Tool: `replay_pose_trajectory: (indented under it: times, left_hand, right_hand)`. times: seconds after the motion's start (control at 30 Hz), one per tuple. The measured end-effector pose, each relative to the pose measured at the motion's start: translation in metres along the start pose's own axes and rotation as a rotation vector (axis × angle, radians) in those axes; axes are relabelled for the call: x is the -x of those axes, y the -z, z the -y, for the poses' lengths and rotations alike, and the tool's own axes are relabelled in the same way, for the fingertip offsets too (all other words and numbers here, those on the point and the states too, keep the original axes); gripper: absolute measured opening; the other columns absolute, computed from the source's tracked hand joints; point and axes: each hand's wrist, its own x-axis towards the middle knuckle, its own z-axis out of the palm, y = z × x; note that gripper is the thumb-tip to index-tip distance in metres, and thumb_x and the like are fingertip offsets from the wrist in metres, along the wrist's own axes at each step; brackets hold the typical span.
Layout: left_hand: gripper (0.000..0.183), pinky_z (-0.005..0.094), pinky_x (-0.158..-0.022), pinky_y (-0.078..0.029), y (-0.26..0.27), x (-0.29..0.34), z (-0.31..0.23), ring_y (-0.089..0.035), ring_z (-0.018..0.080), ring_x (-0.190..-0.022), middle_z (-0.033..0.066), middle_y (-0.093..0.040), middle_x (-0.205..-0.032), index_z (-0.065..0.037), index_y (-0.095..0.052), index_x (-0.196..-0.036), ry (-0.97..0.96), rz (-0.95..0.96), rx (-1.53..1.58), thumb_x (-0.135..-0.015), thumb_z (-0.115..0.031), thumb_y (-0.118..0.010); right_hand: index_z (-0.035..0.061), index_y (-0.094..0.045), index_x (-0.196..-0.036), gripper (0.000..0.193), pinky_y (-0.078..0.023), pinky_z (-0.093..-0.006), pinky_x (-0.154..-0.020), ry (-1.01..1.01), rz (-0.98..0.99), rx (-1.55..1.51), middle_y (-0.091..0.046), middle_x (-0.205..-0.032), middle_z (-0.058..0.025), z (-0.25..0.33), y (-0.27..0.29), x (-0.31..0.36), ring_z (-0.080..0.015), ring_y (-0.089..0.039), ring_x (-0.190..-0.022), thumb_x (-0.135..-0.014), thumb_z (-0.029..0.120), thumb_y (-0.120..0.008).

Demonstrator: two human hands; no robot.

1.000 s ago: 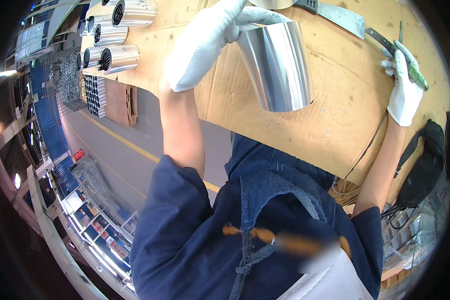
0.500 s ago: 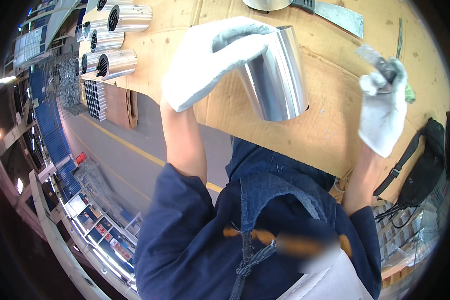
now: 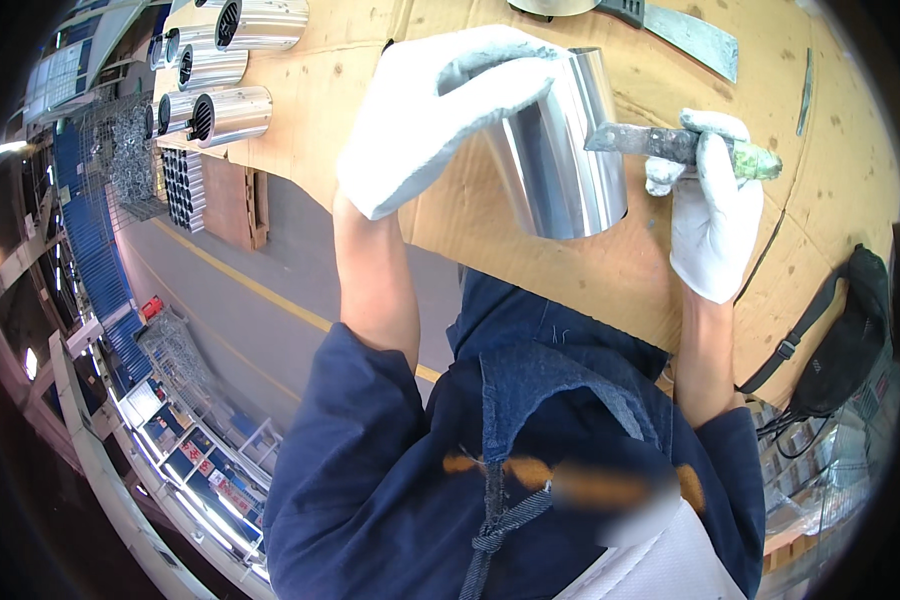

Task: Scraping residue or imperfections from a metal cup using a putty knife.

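My left hand (image 3: 410, 120), in a white glove, grips a shiny metal cylinder (image 3: 560, 170) by its upper rim. The cylinder leans slightly over the cardboard-covered table (image 3: 660, 270). In the white-gloved right hand (image 3: 715, 220) is a short hand scraper (image 3: 665, 143) with a flat grey tip, a dark wrapped middle and a green end. Its tip points left at the cylinder's right wall; whether the two touch I cannot tell. My right fingers are closed round the scraper's green half. The left fingertips are partly hidden behind the rim.
Several similar metal cylinders (image 3: 232, 115) with dark slotted ends lie at the table's far left. A broad blade (image 3: 692, 42) with a black handle lies at the far edge, and a thin dark strip (image 3: 804, 92) right of it. A black waist bag (image 3: 848, 335) sits on the right.
My right hand has moved left and turned, bringing the scraper level and its tip to the cylinder's side. The left hand and cylinder have shifted slightly right.
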Motion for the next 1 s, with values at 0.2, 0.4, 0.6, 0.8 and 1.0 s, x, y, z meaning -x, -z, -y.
replay_pose_trajectory:
  times: [0.2,0.4,0.6,0.8,1.0]
  left_hand:
    - [0.027,0.0244,-0.081,-0.044,0.000,0.001,0.000,-0.057,0.0120,-0.087,0.0067,-0.064,-0.097,0.003,-0.063,-0.104,-0.003,-0.002,0.016,-0.082,-0.014,-0.063]
    - [0.028,0.0247,-0.081,-0.043,0.000,0.000,0.000,-0.057,0.0123,-0.087,0.0062,-0.064,-0.096,0.003,-0.063,-0.104,-0.027,-0.003,-0.044,-0.082,-0.014,-0.062]
    - [0.027,0.0246,-0.082,-0.043,0.000,-0.001,0.000,-0.057,0.0127,-0.087,0.0063,-0.064,-0.096,0.004,-0.063,-0.103,0.004,-0.011,-0.029,-0.083,-0.013,-0.061]
    - [0.027,0.0247,-0.082,-0.043,0.000,0.001,0.003,-0.057,0.0128,-0.088,0.0069,-0.064,-0.096,0.004,-0.063,-0.103,-0.022,-0.035,0.003,-0.082,-0.013,-0.061]
    - [0.026,0.0241,-0.081,-0.043,-0.001,0.001,-0.001,-0.057,0.0123,-0.086,0.0065,-0.064,-0.095,0.003,-0.063,-0.103,-0.002,-0.027,-0.014,-0.082,-0.013,-0.062]
  right_hand:
    - [-0.0040,-0.056,-0.108,0.024,-0.047,-0.0225,-0.067,0.006,0.015,0.079,-0.063,-0.091,-0.0092,-0.003,0.004,0.000,-0.0112,-0.060,-0.072,-0.089,0.011,-0.052]
    - [-0.0039,-0.055,-0.108,0.025,-0.046,-0.0228,-0.067,0.005,-0.015,0.104,-0.063,-0.089,-0.0095,-0.001,0.001,0.000,-0.0119,-0.060,-0.070,-0.090,0.013,-0.053]
    - [-0.0032,-0.050,-0.115,0.030,-0.048,-0.0240,-0.066,0.006,-0.009,-0.108,-0.063,-0.092,-0.0133,0.004,0.004,-0.001,-0.0148,-0.062,-0.072,-0.089,0.011,-0.053]
    - [-0.0030,-0.055,-0.107,0.025,-0.041,-0.0200,-0.049,-0.042,-0.051,0.111,-0.063,-0.073,-0.0114,0.019,-0.014,-0.003,-0.0100,-0.055,-0.054,-0.088,0.014,-0.055]
    - [-0.0021,-0.059,-0.100,0.025,-0.034,-0.0180,-0.044,-0.121,-0.084,0.113,-0.062,-0.070,-0.0078,0.009,-0.015,-0.007,-0.0060,-0.050,-0.049,-0.089,0.021,-0.054]
